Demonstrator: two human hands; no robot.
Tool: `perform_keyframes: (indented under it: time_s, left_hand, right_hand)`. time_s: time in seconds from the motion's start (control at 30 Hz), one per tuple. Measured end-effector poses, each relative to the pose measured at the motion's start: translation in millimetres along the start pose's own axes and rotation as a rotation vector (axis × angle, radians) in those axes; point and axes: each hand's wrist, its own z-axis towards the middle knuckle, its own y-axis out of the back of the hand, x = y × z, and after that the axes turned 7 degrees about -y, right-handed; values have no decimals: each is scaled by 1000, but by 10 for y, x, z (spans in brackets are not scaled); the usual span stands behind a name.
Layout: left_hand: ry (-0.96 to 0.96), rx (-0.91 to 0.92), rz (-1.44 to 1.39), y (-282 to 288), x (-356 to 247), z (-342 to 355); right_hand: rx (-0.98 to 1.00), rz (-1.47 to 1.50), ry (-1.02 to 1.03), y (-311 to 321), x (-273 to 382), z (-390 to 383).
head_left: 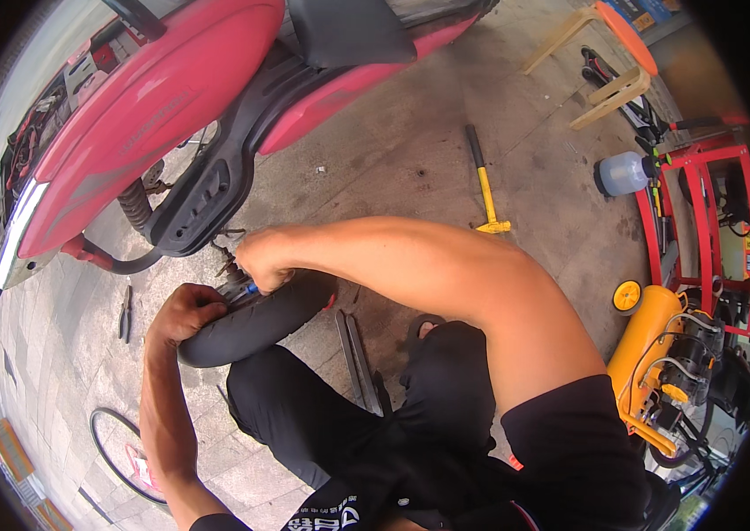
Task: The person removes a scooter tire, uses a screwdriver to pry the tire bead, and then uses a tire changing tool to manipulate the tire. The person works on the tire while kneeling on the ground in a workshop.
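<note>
Gripping: the left hand (187, 311) is wrapped over the near end of a black tyre (255, 320), fingers curled shut on its rubber.
Right hand: the right hand (261, 262) is closed around a small blue-tipped tool (249, 288), pressed at the top of the tyre; what the tip meets is hidden by the fingers.
Tyre: it lies across the person's lap, just below the rear of the red scooter (153, 106) and touching both hands.
Scooter: its red body fills the upper left, with a black guard (207, 190) and a coil spring (134, 203) hanging just above the tyre.
Pliers: dark pliers (125, 311) lie on the pavement left of the tyre, near the left hand.
Flat bars: two dark metal bars (359, 358) lie right of the tyre beside the knee.
Hammer: a yellow-handled hammer (485, 186) lies well right of the tyre.
Compressor: a yellow compressor (649, 341) stands far right of the tyre, below a red rack (702, 212).
Hoop: a thin black hoop (118, 451) lies on the pavement below the tyre.
</note>
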Motion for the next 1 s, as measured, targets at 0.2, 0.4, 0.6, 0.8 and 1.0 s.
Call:
perform_keyframes:
  time_s: [0.2, 0.4, 0.6, 0.8, 1.0]
  left_hand:
    - [-107, 24, 61, 5, 25, 5]
    - [-142, 40, 129, 21, 56, 17]
    - [-161, 43, 202, 33, 57, 24]
    - [-157, 39, 180, 18, 33, 18]
    - [-211, 42, 206, -3, 42, 11]
  right_hand:
    - [118, 86, -55, -4, -29, -57]
    - [-90, -21, 109, 37, -50, -115]
    - [136, 158, -112, 65, -7, -140]
    - [-74, 127, 83, 48, -57, -222]
    - [179, 137, -102, 140, 24, -243]
